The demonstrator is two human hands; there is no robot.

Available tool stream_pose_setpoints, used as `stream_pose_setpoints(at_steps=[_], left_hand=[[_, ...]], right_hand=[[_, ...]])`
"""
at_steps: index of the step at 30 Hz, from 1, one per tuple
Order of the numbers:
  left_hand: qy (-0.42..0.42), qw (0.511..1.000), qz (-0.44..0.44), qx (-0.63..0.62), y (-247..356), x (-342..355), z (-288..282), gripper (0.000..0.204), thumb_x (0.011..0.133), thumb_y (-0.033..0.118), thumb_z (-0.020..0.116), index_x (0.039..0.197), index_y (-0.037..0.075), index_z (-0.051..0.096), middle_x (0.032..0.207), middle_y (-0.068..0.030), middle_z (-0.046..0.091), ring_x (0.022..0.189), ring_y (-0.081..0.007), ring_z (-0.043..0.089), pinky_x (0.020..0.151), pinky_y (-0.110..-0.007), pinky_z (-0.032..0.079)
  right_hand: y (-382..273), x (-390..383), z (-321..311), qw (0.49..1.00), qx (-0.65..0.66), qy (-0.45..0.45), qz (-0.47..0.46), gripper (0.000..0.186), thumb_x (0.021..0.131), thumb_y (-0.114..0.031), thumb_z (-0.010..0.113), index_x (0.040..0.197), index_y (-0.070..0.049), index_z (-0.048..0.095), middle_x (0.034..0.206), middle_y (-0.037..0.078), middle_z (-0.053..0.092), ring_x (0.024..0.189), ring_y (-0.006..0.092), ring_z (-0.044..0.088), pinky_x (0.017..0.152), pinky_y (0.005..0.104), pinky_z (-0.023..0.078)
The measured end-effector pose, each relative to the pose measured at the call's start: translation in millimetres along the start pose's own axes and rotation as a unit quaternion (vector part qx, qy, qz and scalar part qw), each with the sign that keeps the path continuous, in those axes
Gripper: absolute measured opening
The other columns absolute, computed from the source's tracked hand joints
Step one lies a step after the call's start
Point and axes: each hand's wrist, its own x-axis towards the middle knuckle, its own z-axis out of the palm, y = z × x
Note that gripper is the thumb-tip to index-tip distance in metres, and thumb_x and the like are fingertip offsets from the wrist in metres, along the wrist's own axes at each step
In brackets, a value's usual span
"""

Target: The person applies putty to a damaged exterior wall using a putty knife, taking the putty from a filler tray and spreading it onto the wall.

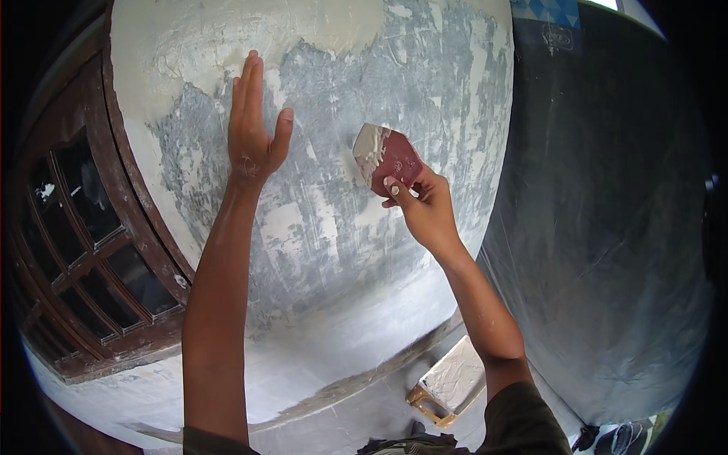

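Observation:
My right hand [425, 203] grips a flat red putty scraper [400, 161] by its lower edge, thumb on its face. Cream-coloured putty [370, 148] coats the scraper's left side. My left hand [256, 121] is raised in front of the wall, fingers stretched upward and thumb apart, with nothing in it. Whether its palm touches the wall I cannot tell. Both hands are before a grey wall [326, 152] with patchy white smears. Smoother cream putty covers the wall's upper part, just above my left fingertips.
A brown wooden window [98, 258] with glass panes is on the left. Dark plastic sheeting [599, 227] hangs on the right. Below my right arm, a tan tray [432, 406] of white putty [455, 375] stands on the grey floor [341, 421].

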Motion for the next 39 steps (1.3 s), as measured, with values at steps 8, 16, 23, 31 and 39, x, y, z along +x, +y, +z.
stream_pose_setpoints(at_steps=[8,16,23,31,39], left_hand=[[-0.021,0.961,-0.217,-0.171,141.0,-117.0,21.8,0.071,0.098,0.032,0.042,0.156,-0.006,0.025,0.161,-0.0265,0.029,0.151,-0.0415,0.026,0.123,-0.054,0.016],[-0.150,0.878,-0.356,-0.281,319.3,-218.4,72.0,0.075,0.092,0.025,0.048,0.155,-0.007,0.026,0.162,-0.0271,0.027,0.152,-0.0398,0.023,0.124,-0.054,0.013],[-0.231,0.791,-0.493,-0.279,451.6,-313.6,81.7,0.071,0.097,0.031,0.045,0.157,-0.002,0.024,0.163,-0.0245,0.027,0.153,-0.0386,0.023,0.123,-0.054,0.014],[-0.371,0.681,-0.584,-0.241,550.3,-435.6,40.7,0.071,0.102,0.038,0.047,0.157,0.000,0.024,0.162,-0.0244,0.029,0.152,-0.0383,0.023,0.124,-0.053,0.015],[-0.433,0.599,-0.633,-0.230,594.3,-521.8,4.8,0.069,0.101,0.034,0.048,0.158,0.001,0.025,0.161,-0.0240,0.030,0.152,-0.0378,0.025,0.124,-0.052,0.016]], right_hand=[[29.5,-89.0,-73.2,0.985,0.047,0.025,0.167,0.019,0.099,-0.006,0.061,0.115,0.001,0.069,0.102,0.007,0.072,0.089,0.0114,0.067,0.069,0.0284,0.061],[86.0,-181.9,-154.4,0.953,0.065,0.087,0.283,0.018,0.101,-0.009,0.060,0.111,0.000,0.071,0.103,0.008,0.072,0.087,0.0127,0.069,0.075,0.0314,0.063],[174.4,-304.0,-238.3,0.915,-0.023,0.089,0.393,0.018,0.100,-0.008,0.060,0.110,0.005,0.067,0.095,0.010,0.071,0.082,0.0128,0.069,0.069,0.0314,0.063],[260.0,-482.7,-263.2,0.834,-0.248,-0.020,0.493,0.018,0.089,-0.006,0.066,0.086,0.011,0.067,0.075,0.013,0.067,0.066,0.0180,0.069,0.060,0.0331,0.059],[316.6,-597.8,-220.7,0.766,-0.370,-0.201,0.485,0.029,0.084,-0.004,0.063,0.112,0.004,0.067,0.095,0.020,0.065,0.090,0.0368,0.062,0.081,0.0457,0.053]])
